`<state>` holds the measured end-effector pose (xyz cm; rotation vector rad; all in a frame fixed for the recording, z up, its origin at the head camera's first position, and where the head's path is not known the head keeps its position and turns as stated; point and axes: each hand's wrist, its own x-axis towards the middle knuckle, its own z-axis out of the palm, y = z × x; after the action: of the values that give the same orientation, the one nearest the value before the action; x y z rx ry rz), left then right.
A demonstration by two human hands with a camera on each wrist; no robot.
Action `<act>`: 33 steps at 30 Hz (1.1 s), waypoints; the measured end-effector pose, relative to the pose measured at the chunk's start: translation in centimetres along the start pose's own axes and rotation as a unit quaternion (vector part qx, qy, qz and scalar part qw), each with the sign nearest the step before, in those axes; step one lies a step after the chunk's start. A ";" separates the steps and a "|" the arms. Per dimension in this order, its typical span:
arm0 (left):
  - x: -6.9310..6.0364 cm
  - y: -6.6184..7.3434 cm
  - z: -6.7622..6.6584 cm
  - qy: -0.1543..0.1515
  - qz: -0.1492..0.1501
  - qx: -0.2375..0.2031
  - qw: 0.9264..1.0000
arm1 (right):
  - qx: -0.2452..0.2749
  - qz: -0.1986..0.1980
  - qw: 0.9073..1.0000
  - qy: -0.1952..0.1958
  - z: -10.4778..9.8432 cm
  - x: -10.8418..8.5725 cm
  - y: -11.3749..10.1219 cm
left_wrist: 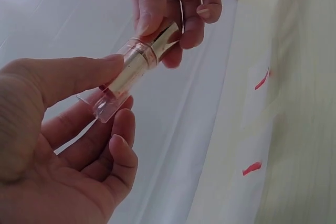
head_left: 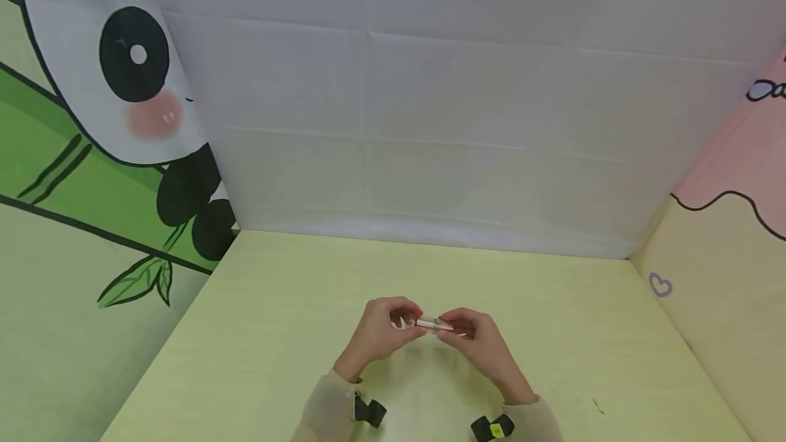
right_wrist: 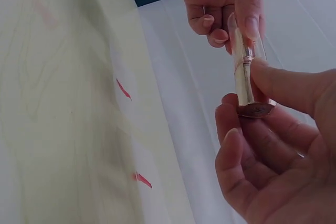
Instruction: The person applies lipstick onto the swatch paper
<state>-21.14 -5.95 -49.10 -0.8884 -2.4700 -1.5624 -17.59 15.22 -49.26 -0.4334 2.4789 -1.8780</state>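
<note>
A lipstick tube [head_left: 433,324] is held between both hands above the pale yellow table [head_left: 295,278]. In the left wrist view its clear cap [left_wrist: 108,109] covers one end, and a shiny gold base [left_wrist: 167,39] forms the other. My left hand [head_left: 382,328] pinches the cap between thumb and fingers. From the other side, my right hand [head_left: 482,345] grips the gold base, whose flat end [right_wrist: 256,109] faces the right wrist camera. Gold also shows through the clear plastic. Fingertips hide part of the tube.
White sheeting [head_left: 430,121] rises behind the table. A panda-print wall [head_left: 141,135] stands left and a pink-and-cream wall [head_left: 724,264] right. Short red marks [left_wrist: 252,168] show on a pale surface in both wrist views. Each wrist carries a black device [head_left: 370,413].
</note>
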 end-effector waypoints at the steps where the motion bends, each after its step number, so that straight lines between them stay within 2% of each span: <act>1: 0.0 0.0 0.0 0.000 0.001 -0.002 1.000 | -0.012 -0.003 1.000 -0.005 0.1 -0.1 -0.4; 6: -0.1 0.0 -0.1 0.001 -0.002 -0.005 1.000 | -0.047 -0.008 0.999 -0.020 0.5 -0.6 -2.5; 9: -0.1 0.1 -0.1 0.002 -0.006 -0.011 1.000 | -0.052 -0.003 0.998 -0.030 0.7 -0.7 -2.7; 15: -0.2 0.2 0.0 -0.001 0.000 -0.044 0.999 | -0.059 -0.012 0.997 -0.056 1.2 -0.3 -0.3; 19: -0.1 0.2 0.2 -0.001 0.002 -0.054 0.999 | -0.066 -0.020 0.996 -0.059 1.3 0.1 1.0; 25: 0.3 0.5 0.8 -0.013 -0.009 -0.049 0.999 | -0.089 -0.015 0.994 -0.063 0.9 0.5 1.5; 33: 0.9 0.5 1.8 -0.022 -0.005 -0.037 0.999 | -0.106 -0.021 0.991 -0.075 0.4 0.9 2.0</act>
<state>-21.22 -3.87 -49.25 -0.9318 -2.4638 -1.6650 -18.84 15.09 -51.08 -0.6097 2.5946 -1.5336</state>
